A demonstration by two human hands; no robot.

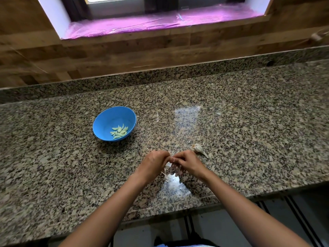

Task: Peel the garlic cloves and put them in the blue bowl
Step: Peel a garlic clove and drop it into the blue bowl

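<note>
Fingers [170, 158] of both hands curl together, pinching something small and hidden; blue bowl [105, 120] holds peeled cloves [119, 131] far left.

Window daylight glares on the counter [249, 122]; edges curve.

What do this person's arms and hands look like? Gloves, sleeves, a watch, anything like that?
Nothing is worn. Both forearms are bare right down to the bottom edge of the picture, with no sleeve cuffs in sight. The left hand and right hand are bare too: no gloves, and no watch or bracelet at either wrist. The fingers are too small and bunched to tell about rings.
</note>
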